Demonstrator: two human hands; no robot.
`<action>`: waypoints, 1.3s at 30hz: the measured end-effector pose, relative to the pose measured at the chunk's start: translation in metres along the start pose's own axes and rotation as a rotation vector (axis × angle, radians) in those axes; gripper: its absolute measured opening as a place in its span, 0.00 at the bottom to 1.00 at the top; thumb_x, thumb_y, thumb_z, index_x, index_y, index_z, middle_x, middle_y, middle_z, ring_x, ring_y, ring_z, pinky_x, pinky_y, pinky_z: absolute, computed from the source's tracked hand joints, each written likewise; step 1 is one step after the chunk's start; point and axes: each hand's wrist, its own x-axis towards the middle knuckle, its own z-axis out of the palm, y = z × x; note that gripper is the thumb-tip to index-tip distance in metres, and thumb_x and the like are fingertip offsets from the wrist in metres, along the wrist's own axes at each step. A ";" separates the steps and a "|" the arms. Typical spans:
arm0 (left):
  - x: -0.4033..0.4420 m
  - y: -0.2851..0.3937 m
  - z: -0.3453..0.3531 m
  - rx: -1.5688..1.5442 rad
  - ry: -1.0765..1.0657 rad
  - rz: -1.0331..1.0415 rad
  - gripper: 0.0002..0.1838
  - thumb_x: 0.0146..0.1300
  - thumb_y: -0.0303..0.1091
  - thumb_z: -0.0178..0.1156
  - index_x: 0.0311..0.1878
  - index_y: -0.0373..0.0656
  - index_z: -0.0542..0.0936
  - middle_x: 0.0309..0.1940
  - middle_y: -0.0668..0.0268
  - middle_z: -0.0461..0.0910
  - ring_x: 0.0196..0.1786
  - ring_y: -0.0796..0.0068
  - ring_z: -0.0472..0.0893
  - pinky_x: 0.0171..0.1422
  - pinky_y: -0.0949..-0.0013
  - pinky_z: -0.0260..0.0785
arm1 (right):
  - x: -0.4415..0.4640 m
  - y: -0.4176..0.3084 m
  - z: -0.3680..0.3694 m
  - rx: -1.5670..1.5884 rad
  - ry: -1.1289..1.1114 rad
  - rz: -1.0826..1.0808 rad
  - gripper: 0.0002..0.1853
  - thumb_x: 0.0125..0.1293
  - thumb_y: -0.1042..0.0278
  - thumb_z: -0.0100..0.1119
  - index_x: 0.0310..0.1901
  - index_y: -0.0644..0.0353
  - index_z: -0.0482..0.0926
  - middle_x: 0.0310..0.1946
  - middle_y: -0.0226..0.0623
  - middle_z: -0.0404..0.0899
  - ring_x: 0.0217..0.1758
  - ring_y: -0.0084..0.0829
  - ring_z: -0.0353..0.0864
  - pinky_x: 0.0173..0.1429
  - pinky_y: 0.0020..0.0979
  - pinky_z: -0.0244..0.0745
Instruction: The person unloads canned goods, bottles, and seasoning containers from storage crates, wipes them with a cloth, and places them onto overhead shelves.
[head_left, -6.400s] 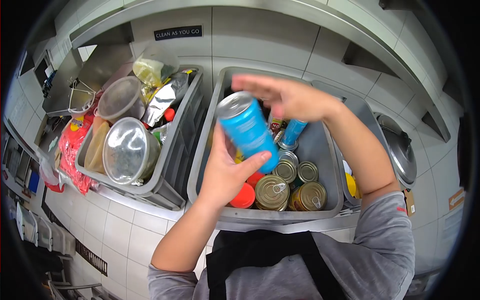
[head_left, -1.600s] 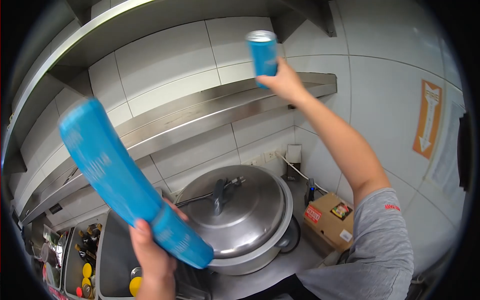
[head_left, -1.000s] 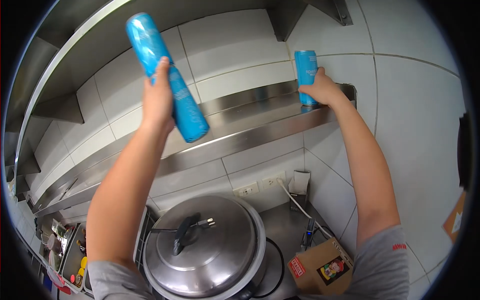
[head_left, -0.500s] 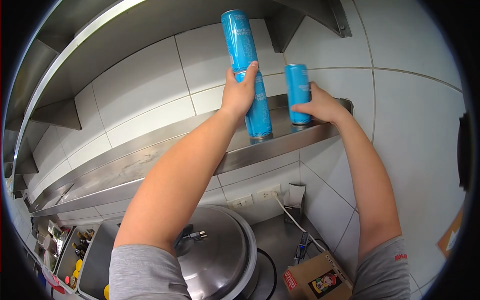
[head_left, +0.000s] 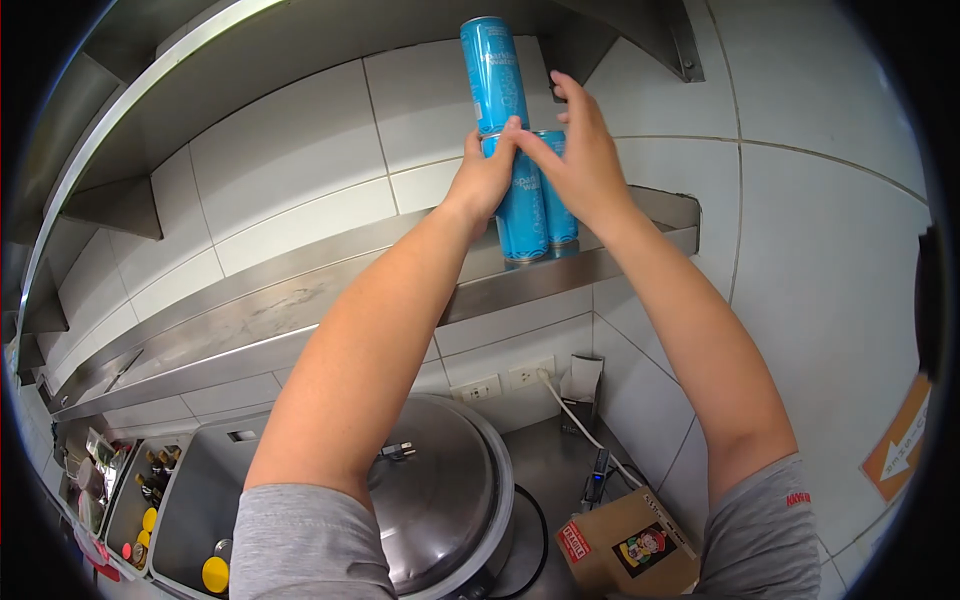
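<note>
Blue sparkling water cans stand together on the steel wall shelf. An upper can (head_left: 494, 75) rests on top of a lower can (head_left: 527, 215). Close against that lower one, on its right, is another can (head_left: 562, 222), partly covered by my hand. My left hand (head_left: 485, 178) is closed around the top of the lower can, its thumb just below the upper can. To the right is my right hand (head_left: 582, 165), fingers apart and holding nothing, its thumb reaching across toward my left thumb at the front of the cans.
The narrow steel shelf (head_left: 380, 308) runs along the tiled wall, with another shelf (head_left: 300, 75) overhead. Below are a large lidded metal pot (head_left: 440, 520), a cardboard box (head_left: 632, 545), a power outlet (head_left: 530, 373) with a plugged cord, and grey bins (head_left: 205, 490) at left.
The separate can has moved left against the lower stacked can, and my right hand has let go of it and risen. The stacked cans stay under my left hand.
</note>
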 end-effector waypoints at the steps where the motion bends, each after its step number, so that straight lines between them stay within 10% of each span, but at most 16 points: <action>1: -0.002 -0.002 -0.004 0.000 -0.003 -0.006 0.44 0.68 0.66 0.50 0.75 0.43 0.54 0.65 0.49 0.68 0.67 0.52 0.70 0.68 0.50 0.67 | 0.003 -0.010 0.006 0.029 -0.013 0.031 0.51 0.59 0.40 0.68 0.70 0.72 0.56 0.62 0.61 0.67 0.64 0.53 0.73 0.63 0.42 0.73; 12: -0.034 -0.002 -0.040 -0.088 -0.179 -0.048 0.31 0.78 0.58 0.32 0.78 0.58 0.53 0.70 0.56 0.61 0.69 0.55 0.66 0.67 0.51 0.64 | 0.014 -0.032 0.060 -0.222 -0.003 0.247 0.48 0.61 0.43 0.66 0.66 0.79 0.58 0.53 0.63 0.74 0.60 0.57 0.73 0.62 0.47 0.72; 17: -0.035 -0.004 -0.034 0.005 -0.064 -0.021 0.38 0.72 0.57 0.51 0.79 0.55 0.52 0.73 0.52 0.57 0.71 0.53 0.65 0.67 0.49 0.66 | 0.010 -0.008 0.037 -0.331 0.035 0.179 0.40 0.65 0.48 0.60 0.69 0.68 0.61 0.60 0.57 0.71 0.63 0.56 0.71 0.66 0.45 0.69; 19: -0.029 -0.008 -0.030 0.338 0.088 0.206 0.45 0.63 0.46 0.67 0.74 0.33 0.56 0.64 0.44 0.68 0.66 0.52 0.72 0.65 0.53 0.70 | 0.003 0.029 0.013 -0.163 -0.094 0.187 0.37 0.66 0.52 0.58 0.71 0.64 0.60 0.62 0.55 0.71 0.65 0.53 0.71 0.69 0.43 0.66; 24: -0.016 -0.014 -0.021 0.395 -0.117 0.065 0.36 0.59 0.42 0.71 0.61 0.24 0.70 0.50 0.47 0.80 0.50 0.57 0.83 0.53 0.60 0.78 | -0.024 0.043 -0.007 0.258 -0.489 0.373 0.43 0.62 0.65 0.63 0.76 0.46 0.52 0.65 0.51 0.69 0.68 0.46 0.71 0.69 0.41 0.68; 32: 0.014 -0.013 0.007 0.445 -0.207 -0.096 0.29 0.63 0.42 0.68 0.58 0.29 0.73 0.54 0.51 0.80 0.51 0.59 0.84 0.53 0.62 0.80 | -0.032 0.094 -0.045 -0.321 -0.229 0.319 0.47 0.58 0.63 0.69 0.75 0.42 0.51 0.54 0.59 0.76 0.52 0.55 0.81 0.56 0.47 0.77; 39: 0.087 -0.043 0.031 0.769 -0.226 -0.161 0.32 0.65 0.50 0.67 0.60 0.32 0.75 0.55 0.56 0.79 0.51 0.66 0.82 0.55 0.67 0.80 | -0.040 0.130 -0.061 -0.364 -0.093 0.307 0.43 0.56 0.60 0.74 0.66 0.71 0.59 0.46 0.60 0.80 0.51 0.54 0.83 0.57 0.45 0.79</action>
